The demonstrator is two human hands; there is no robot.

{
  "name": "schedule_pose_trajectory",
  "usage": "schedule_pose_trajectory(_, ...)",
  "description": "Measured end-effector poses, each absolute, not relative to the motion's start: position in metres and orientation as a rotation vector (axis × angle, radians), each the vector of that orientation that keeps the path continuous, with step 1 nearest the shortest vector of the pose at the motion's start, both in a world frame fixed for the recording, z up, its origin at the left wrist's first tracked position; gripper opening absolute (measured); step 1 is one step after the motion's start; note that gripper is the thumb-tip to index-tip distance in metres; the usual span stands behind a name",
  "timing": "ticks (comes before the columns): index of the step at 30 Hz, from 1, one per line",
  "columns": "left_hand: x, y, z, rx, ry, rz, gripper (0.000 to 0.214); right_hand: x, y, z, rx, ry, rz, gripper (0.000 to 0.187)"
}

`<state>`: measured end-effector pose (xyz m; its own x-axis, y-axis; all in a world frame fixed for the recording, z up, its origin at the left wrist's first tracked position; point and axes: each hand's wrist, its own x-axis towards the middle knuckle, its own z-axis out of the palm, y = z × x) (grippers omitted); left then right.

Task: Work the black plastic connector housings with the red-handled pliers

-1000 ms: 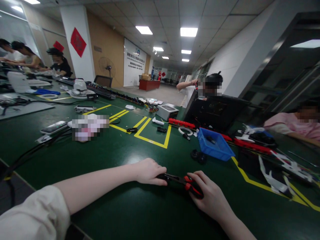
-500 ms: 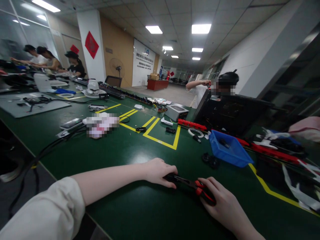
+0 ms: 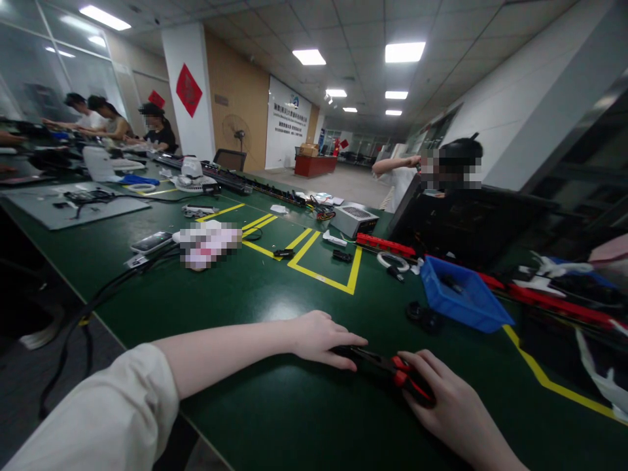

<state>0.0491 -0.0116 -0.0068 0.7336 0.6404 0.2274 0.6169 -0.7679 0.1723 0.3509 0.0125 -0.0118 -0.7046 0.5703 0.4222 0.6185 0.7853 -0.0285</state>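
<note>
i read the step in hand as plier work on a small dark piece: the left hand pinches it between thumb and forefinger, while the right hand is wrapped around the handles of the pliers. from my end of the link, the next move seems to call for a firm left pinch, the plier tips lined up with the piece, and a measured squeeze from the right. whether those tips bite it or merely meet it, i cannot tell (the fingers cover most of that spot). the pliers are low over the near part of the green table, between the hands, nose toward the left one. they look slim and dark at the nose, with red and black grips. the blue tray sits beyond, with black round parts just beside it.
</note>
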Motion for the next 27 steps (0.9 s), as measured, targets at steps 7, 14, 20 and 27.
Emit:
schedule_pose_trajectory(7,0.046,-0.009,-0.011,2.828,1.013,0.443,0.058,0.35,0.008,-0.009,-0.87,-2.558,-0.196,0.04)
schedule_pose_trajectory(14,0.045,-0.009,-0.01,2.852,1.0,0.457,0.058,0.351,0.008,-0.014,-0.89,-2.519,-0.186,0.038)
schedule_pose_trajectory(20,0.046,-0.011,-0.007,2.941,1.01,0.425,0.062,0.356,0.015,-0.023,-0.883,-2.525,-0.172,0.04)
schedule_pose_trajectory(27,0.047,-0.014,-0.005,3.004,1.042,0.348,0.068,0.357,0.014,-0.022,-0.901,-2.564,-0.123,0.038)
